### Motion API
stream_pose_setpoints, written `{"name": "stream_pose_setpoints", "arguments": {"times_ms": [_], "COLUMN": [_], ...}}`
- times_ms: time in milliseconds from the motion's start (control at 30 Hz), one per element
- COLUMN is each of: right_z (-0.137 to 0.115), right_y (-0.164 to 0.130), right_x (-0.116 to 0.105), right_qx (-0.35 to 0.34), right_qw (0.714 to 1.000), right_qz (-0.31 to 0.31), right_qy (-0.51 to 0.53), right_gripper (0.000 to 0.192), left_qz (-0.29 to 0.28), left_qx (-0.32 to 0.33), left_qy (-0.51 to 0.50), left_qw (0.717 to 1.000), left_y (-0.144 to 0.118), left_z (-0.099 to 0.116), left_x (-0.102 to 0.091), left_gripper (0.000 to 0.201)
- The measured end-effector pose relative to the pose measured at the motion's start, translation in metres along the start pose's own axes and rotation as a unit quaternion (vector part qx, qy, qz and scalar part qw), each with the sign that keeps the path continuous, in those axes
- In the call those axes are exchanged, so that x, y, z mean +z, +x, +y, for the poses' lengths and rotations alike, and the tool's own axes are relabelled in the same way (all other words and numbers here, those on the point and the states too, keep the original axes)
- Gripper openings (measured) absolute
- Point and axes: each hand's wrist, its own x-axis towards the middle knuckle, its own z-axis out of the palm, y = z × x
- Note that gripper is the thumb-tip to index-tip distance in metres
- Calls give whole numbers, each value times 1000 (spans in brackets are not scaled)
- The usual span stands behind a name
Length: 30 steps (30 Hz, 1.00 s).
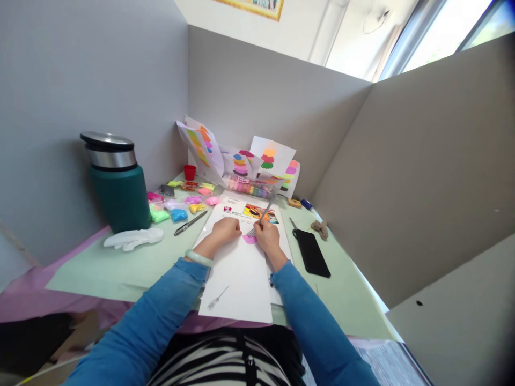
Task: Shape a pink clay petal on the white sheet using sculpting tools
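My right hand (269, 236) grips a slim metal fork (265, 211), its handle slanting up and away to the right. The tines touch or sit just over a flat pink-purple patch (250, 239), which looks like soft clay, on a white sheet of paper (237, 279). To the left of the patch, my left hand (227, 230) rests on the sheet with its fingers curled in; whatever they may hold is hidden. Near the sheet's front edge is a small grey pencil drawing (218, 299) of a brush-like shape. Beyond my hands lies a printed pad cover (237, 208) with a colourful picture.
Left stand a green bottle (120, 195), a white glove (133, 239), a pen (190, 223) and several bright clay packets (179, 215). Behind are painted colour sheets (267, 158) and a red cup (190, 172). Right lie a black phone-like slab (311, 253) and a brown lump (320, 229). Grey partitions (273, 80) enclose the table.
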Motion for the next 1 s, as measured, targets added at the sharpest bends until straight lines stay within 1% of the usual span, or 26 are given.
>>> {"name": "stream_pose_setpoints", "arguments": {"times_ms": [133,233,367,467,567,667,800,867,933,1000], "right_z": [-3,-4,2,6,8,10,18,21,23,23], "right_y": [-1,-1,1,2,3,4,7,7,8,7], "right_x": [0,1,1,2,2,0,-4,-5,-4,-3], "right_qx": [-8,-5,5,10,-13,-15,20,21,8,-4], "right_qw": [1000,1000,1000,999,996,995,997,996,993,992], "right_qz": [-11,-16,2,11,-12,-32,0,18,17,-1], "right_qy": [26,19,6,38,91,96,76,90,115,125], "right_gripper": [23,23,25,25,23,20,21,22,22,21], "left_qz": [0,-3,0,0,2,0,-2,-1,0,0], "left_qx": [0,-1,2,5,6,4,0,4,2,-1], "left_qy": [-3,-2,0,3,6,5,-2,-4,-4,-5], "left_qw": [1000,1000,1000,1000,1000,1000,1000,1000,1000,1000], "left_y": [-1,-2,-1,1,1,0,-1,-2,-2,-2], "left_z": [1,2,0,-1,-1,0,1,1,2,2], "left_x": [-2,-3,0,2,2,0,-2,-3,-3,-2], "left_gripper": [19,19,20,21,21,21,20,19,18,19]}}
